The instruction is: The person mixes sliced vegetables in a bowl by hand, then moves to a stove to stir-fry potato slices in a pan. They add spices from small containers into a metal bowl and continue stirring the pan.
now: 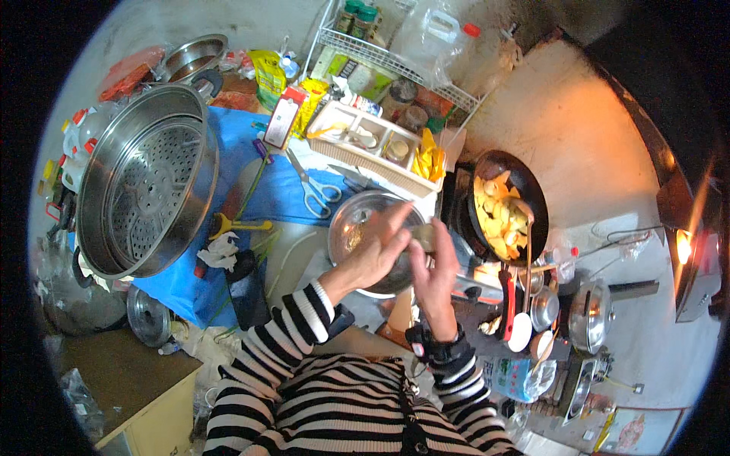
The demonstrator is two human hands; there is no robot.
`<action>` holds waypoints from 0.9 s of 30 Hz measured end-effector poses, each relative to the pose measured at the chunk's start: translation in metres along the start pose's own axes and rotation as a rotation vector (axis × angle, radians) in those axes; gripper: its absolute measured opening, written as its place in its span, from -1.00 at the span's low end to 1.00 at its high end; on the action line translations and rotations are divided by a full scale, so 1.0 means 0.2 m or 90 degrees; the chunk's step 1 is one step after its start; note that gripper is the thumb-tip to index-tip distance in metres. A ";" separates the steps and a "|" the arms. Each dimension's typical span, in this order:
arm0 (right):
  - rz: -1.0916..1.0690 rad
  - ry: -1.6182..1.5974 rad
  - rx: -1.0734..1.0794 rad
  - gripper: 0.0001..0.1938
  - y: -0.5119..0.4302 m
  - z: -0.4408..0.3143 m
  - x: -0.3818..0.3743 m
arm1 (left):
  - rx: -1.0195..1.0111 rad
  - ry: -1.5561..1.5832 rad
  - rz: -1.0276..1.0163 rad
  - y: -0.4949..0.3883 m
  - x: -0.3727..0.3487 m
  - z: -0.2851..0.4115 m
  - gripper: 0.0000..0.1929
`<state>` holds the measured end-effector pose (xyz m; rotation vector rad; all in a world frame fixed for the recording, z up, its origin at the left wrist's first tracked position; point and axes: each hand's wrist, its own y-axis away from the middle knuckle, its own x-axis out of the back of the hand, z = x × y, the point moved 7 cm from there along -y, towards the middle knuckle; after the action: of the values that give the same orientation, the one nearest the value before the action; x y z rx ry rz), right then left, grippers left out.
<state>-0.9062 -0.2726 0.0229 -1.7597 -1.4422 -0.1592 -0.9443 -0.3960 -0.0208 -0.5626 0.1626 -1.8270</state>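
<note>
My right hand holds a small, roundish container between thumb and fingers; its exact kind cannot be told. Close beside it, my left hand has its fingers apart, the thumb near the container. Both hands are above a round metal bowl, partly hidden by them, with some small brownish bits inside. Just behind the bowl stands a divided plastic condiment box with jars and yellow packets. To the right, a black wok with sliced yellowish food and a ladle sits on the stove.
A large steel steamer stands at the left on a blue cloth. White-handled scissors lie left of the box. A wire shelf stands behind. The wok's red handle juts towards me, near a lidded pan.
</note>
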 end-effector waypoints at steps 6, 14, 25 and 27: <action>-0.029 0.034 0.006 -0.57 -0.01 -0.01 -0.03 | 0.085 0.163 0.042 -0.01 -0.03 -0.06 -0.42; -0.004 0.041 0.029 -0.57 -0.02 -0.01 -0.04 | 0.128 0.208 0.102 -0.03 0.05 -0.08 -0.45; -0.122 0.079 0.092 -0.53 0.00 0.02 -0.17 | 0.132 0.040 -0.041 -0.04 -0.04 -0.09 -0.41; -0.058 0.007 0.040 -0.53 -0.01 0.07 -0.12 | 0.204 0.337 0.048 -0.03 -0.03 -0.14 -0.42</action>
<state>-0.9216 -0.2826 0.0017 -1.6402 -1.5049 -0.1690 -0.9605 -0.3937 -0.0455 0.1568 0.2353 -1.8454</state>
